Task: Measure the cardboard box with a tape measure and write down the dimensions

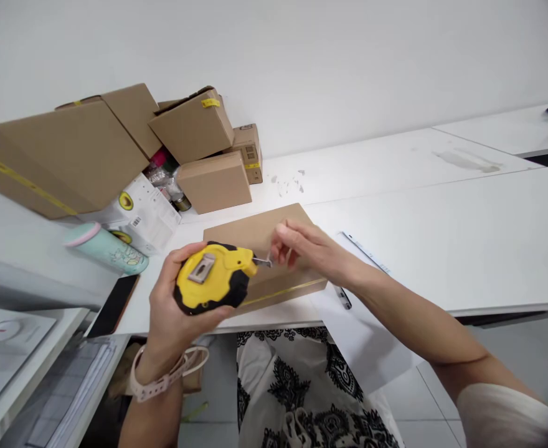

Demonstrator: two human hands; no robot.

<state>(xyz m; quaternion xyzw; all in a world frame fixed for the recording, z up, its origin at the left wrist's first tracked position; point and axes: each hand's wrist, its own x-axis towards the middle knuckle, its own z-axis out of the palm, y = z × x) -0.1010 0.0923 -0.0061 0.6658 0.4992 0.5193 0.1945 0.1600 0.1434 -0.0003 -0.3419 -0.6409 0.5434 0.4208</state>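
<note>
Got the yellow tape measure (211, 277) gripped in my left hand (170, 305), held up by the left end of a brown box (290, 281) on the white desk (470, 249). My right hand's (304, 246) curled right by the metal hook (263, 262), can't tell if I'm actually pinching it. Ruler's (364, 251) just past my right forearm.
</note>
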